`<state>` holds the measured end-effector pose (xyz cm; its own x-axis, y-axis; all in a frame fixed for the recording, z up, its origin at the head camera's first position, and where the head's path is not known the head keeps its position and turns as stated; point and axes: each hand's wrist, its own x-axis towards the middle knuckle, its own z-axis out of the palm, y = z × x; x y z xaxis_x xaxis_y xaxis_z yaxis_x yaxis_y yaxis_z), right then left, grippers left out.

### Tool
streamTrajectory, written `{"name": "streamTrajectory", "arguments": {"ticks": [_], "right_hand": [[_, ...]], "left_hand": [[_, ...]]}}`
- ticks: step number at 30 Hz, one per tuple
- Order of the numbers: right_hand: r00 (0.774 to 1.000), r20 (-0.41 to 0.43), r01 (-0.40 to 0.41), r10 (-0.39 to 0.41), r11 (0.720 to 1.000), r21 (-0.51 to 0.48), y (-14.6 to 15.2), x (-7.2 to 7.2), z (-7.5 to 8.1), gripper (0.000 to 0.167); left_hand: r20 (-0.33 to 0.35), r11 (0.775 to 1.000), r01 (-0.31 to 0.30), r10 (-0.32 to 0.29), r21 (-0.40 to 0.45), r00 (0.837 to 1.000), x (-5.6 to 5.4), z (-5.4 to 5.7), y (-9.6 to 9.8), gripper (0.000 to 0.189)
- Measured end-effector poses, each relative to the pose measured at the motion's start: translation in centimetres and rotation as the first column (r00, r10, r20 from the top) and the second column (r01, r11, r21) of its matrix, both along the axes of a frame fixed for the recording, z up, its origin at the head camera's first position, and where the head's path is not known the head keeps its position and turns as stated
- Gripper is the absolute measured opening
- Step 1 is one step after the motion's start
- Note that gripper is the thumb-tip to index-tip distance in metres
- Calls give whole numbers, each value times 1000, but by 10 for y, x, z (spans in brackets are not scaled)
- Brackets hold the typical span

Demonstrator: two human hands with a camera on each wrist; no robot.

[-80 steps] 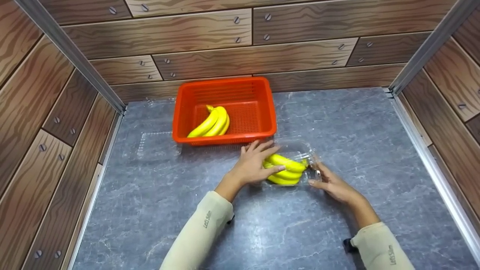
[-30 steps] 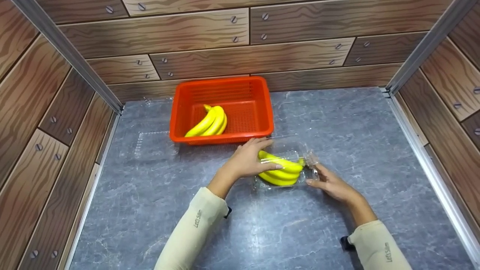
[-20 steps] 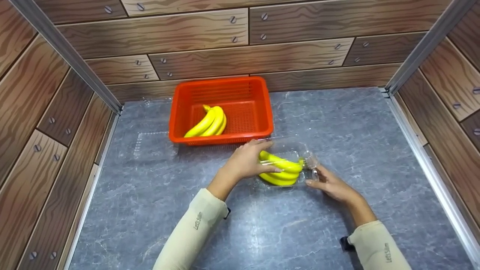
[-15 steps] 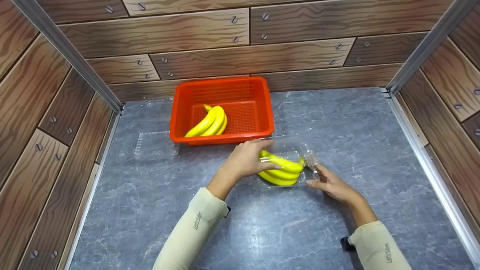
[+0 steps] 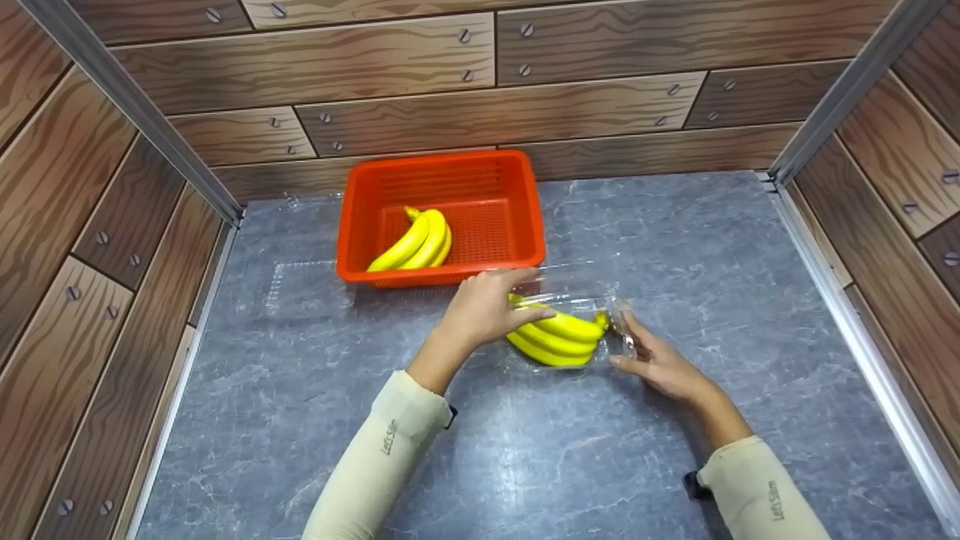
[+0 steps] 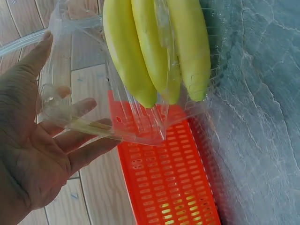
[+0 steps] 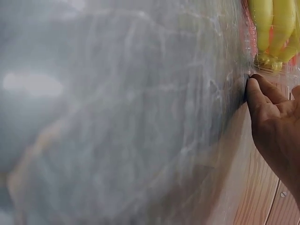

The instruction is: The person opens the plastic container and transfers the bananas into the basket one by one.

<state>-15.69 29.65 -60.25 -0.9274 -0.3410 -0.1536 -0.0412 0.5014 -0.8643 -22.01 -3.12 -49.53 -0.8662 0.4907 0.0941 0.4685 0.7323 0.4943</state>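
Observation:
A bunch of yellow bananas [image 5: 559,336] lies in a clear plastic clamshell box [image 5: 619,345] in front of the basket, stem end to the right. My left hand [image 5: 484,307] holds the left end of the box's raised lid, its thumb over the near side and the fingers beyond. In the left wrist view the spread fingers show through the clear lid [image 6: 117,133], close to the banana tips. My right hand [image 5: 664,365] grips the right end of the box between thumb and fingers, beside the stem. The right wrist view shows its fingertips [image 7: 255,86] right at the clear wall.
A red plastic basket [image 5: 442,277] stands by the back wall with another bunch of bananas [image 5: 420,240] inside. Another clear plastic container [image 5: 307,289] is left of the basket. Wood-patterned walls and metal rails [image 5: 862,315] bound the grey marbled table [image 5: 585,465].
My left hand has shifted slightly left and away from me, with the lid edge moving along. More of the bananas shows. My right hand has stayed at the right end of the box.

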Motion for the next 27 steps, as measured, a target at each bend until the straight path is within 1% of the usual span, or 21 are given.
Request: {"name": "streamTrajectory", "arguments": {"ticks": [3,6,7,9,10,11,12,13,15,17,20,24,26,27], "right_hand": [[1000,-23,-2,2,1000,16,-1,-1,1,96],[999,-47,-15,15,1000,-7,-2,-3,0,95],[998,-55,-20,19,1000,-13,-2,-3,0,95],[997,-67,-29,28,999,-26,-2,-3,-1,95],[997,-65,-35,32,998,-45,-2,-2,-1,95],[997,-64,-38,34,998,-59,-2,-2,-1,95],[997,-64,-40,35,997,-72,-2,-1,-2,95],[997,-61,-42,37,996,-83,-2,-1,-1,95],[998,-56,-44,38,994,-98,-1,0,-1,95],[998,-56,-39,34,994,-101,-1,0,-1,96],[998,-64,-35,29,995,-88,-1,0,-1,96],[998,-63,-31,26,996,-81,-1,0,-1,96],[998,-57,-31,26,996,-84,-1,1,-2,96],[998,-56,-30,25,996,-84,-1,1,-2,96]], "left_hand": [[-36,1000,-20,20,9,999,-1,1,-1,66],[-84,999,-38,39,11,996,-1,2,-2,62],[-111,999,-44,45,10,993,-1,2,-2,61],[-186,999,-48,48,4,981,0,1,-3,58],[-239,999,-44,44,4,970,0,1,-3,58],[-300,999,-41,41,6,953,0,0,-4,57],[-365,999,-37,38,8,930,-1,-1,-4,55],[-432,999,-34,37,15,901,-2,-2,-5,53],[-549,999,-19,40,45,835,-5,-5,-6,49],[-637,997,-4,55,81,769,-9,-6,-7,45],[-720,989,24,92,149,687,-18,-9,-8,41],[-798,968,62,162,242,581,-30,-13,-8,44],[-823,955,85,197,284,533,-36,-17,-8,50],[-831,949,92,214,302,514,-39,-19,-8,52]]}}
